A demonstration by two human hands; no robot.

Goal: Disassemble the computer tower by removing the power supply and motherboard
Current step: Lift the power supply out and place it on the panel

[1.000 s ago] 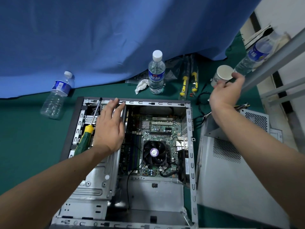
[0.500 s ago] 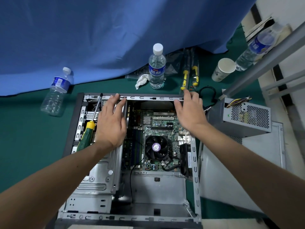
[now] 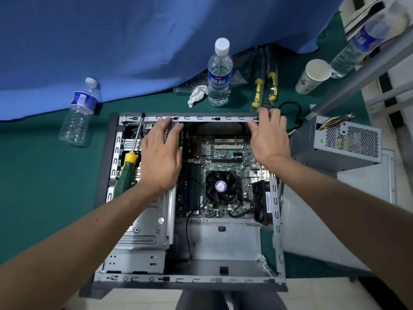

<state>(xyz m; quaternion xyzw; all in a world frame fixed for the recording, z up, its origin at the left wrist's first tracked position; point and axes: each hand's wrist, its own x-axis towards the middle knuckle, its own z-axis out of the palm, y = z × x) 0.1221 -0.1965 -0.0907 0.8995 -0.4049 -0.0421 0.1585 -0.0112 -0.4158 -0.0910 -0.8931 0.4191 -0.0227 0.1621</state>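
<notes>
Both hands rest on case beside screwdriver.

The open grey metal computer tower case lies on its side; the green motherboard with a black fan sits inside. The perforated grey power supply box rests just outside, to its right.

case: bare matt metal | bottle: clear glossy plastic | backdrop: blue, probably cloth
</notes>
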